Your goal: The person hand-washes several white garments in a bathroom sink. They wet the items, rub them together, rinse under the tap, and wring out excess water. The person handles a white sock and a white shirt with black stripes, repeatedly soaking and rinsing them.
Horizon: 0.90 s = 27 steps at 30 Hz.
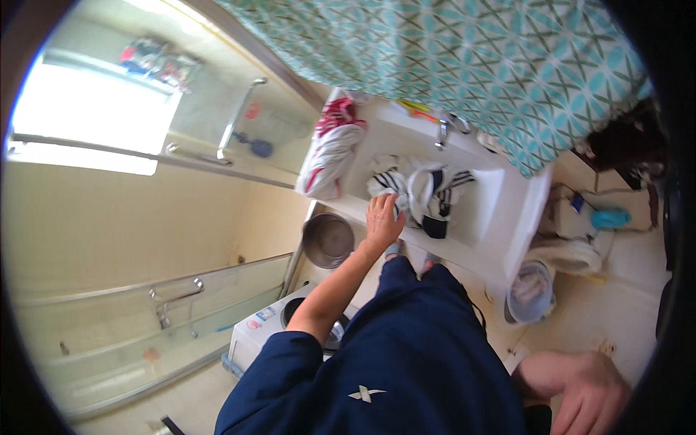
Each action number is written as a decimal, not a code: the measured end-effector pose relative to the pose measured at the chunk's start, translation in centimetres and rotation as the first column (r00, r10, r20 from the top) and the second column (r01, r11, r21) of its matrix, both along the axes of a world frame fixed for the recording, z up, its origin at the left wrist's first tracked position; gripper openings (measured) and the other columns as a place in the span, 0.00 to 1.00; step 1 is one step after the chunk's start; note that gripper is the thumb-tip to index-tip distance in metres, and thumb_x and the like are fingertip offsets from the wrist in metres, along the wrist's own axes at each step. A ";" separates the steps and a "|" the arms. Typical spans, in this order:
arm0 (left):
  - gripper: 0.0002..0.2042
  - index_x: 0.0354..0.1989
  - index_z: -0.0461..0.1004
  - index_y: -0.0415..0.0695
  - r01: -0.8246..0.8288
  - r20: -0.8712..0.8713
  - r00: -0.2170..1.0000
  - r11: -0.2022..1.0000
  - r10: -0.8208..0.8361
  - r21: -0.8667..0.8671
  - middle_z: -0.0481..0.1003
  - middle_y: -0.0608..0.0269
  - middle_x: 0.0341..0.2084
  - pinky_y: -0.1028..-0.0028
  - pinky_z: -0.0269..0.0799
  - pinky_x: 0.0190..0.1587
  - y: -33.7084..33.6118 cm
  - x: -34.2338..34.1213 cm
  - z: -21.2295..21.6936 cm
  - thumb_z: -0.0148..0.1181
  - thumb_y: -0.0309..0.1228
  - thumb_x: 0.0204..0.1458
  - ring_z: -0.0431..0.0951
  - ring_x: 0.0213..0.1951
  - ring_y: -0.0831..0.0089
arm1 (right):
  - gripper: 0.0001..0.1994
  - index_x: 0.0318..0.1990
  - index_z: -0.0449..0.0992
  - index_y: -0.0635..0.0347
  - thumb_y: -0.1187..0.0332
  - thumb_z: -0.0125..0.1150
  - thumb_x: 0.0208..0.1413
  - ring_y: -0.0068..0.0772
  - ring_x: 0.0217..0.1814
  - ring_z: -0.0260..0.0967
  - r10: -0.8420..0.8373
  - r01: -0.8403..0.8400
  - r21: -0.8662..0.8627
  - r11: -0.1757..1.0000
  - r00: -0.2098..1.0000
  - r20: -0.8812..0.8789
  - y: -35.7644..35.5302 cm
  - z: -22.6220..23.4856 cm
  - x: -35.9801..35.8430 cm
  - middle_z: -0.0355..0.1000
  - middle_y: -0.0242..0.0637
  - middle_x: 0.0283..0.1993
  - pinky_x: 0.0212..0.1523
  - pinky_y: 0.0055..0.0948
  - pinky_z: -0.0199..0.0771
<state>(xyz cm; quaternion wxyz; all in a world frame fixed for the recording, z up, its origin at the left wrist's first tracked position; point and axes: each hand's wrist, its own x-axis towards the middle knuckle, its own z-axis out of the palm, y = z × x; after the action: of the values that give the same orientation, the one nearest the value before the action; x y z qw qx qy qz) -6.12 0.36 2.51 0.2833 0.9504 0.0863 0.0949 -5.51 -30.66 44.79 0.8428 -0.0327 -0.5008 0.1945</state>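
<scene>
My left hand (383,221) reaches over the front edge of a white sink (500,199), its fingers stretched out at the near left side of a bundled white garment with black stripes (424,190). Whether the fingertips press on the cloth is hard to see. The garment lies crumpled in the basin. On the sink's left ledge rests a twisted white and red garment (335,148). My right hand (591,395) is low at the right, beside my body, apart from the sink; its fingers run toward the lower border and the tips are hidden.
A teal patterned curtain (464,65) hangs over the sink's far side, near the faucet (444,133). A metal pot (328,241) stands left, above a white washing machine (254,337). At right is a bucket with cloth (529,293). Glass panels (145,341) line the left.
</scene>
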 end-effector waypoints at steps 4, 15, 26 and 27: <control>0.33 0.61 0.73 0.49 0.482 0.041 0.871 0.868 -0.489 0.123 0.73 0.57 0.56 0.48 0.61 0.64 -3.7 1.1 -0.1 0.74 0.40 0.43 0.70 0.60 0.55 | 0.07 0.29 0.78 0.56 0.72 0.72 0.56 0.26 0.22 0.68 -0.326 0.267 -0.280 0.922 0.925 -0.193 -0.7 -4.6 -1.4 0.76 0.43 0.32 0.22 0.23 0.62; 0.13 0.47 0.80 0.40 0.345 -0.039 0.931 0.908 -0.363 -0.236 0.83 0.45 0.35 0.57 0.78 0.42 -0.6 11.0 2.5 0.65 0.27 0.53 0.84 0.38 0.48 | 0.12 0.52 0.78 0.60 0.68 0.66 0.64 0.16 0.35 0.66 -0.788 0.148 -0.927 -0.346 0.490 0.372 -5.0 -20.7 -7.7 0.77 0.31 0.46 0.32 0.20 0.68; 0.12 0.38 0.79 0.34 0.401 0.133 0.907 0.720 -0.400 -0.567 0.80 0.60 0.25 0.72 0.72 0.38 2.6 13.1 25.4 0.62 0.33 0.63 0.73 0.31 0.79 | 0.15 0.49 0.81 0.63 0.63 0.71 0.59 0.31 0.44 0.81 -0.697 0.373 -0.892 -0.255 0.569 0.437 9.5 -23.6 0.2 0.82 0.42 0.43 0.46 0.31 0.81; 0.12 0.37 0.78 0.34 0.411 0.145 0.906 0.747 -0.398 -0.523 0.78 0.57 0.23 0.70 0.71 0.35 2.3 13.1 26.6 0.63 0.34 0.62 0.72 0.28 0.78 | 0.16 0.48 0.82 0.63 0.61 0.71 0.59 0.32 0.43 0.83 -0.714 0.351 -0.917 -0.188 0.592 0.373 11.5 -23.5 1.0 0.82 0.42 0.41 0.46 0.31 0.81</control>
<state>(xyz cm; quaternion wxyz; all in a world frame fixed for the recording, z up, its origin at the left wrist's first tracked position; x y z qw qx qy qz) 6.95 2.70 29.08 0.5548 0.8256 -0.1017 0.0145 -4.47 -19.18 21.32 0.6569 -0.7473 -0.0528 0.0850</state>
